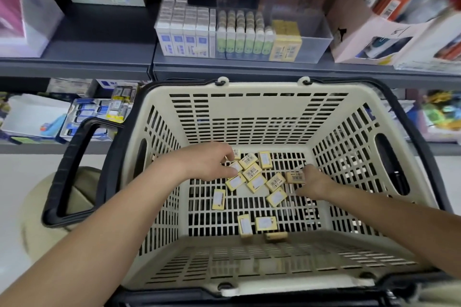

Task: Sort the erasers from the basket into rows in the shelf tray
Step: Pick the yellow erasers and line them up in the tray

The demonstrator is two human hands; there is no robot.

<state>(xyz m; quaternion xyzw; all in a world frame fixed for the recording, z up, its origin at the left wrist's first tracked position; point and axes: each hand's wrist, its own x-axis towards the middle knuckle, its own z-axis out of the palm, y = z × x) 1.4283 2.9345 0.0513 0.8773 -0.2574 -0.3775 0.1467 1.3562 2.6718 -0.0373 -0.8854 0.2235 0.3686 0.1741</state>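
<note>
Both hands are reaching to the floor of the basket [249,85], where the yellow erasers [252,174] are lying loose, mostly toward its far wall. The right hand [314,183] is pinching one eraser [295,177]. The left hand [209,163] is curling over the heap, and I cannot tell if it is gripping one. I think it is best to be collecting them with the same face up for the yellow row [287,42] in the shelf tray [321,30].

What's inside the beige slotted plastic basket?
Small yellow boxed erasers lie loose on the basket floor. The left hand and right hand reach in among them; any erasers beneath the hands are hidden.
</note>
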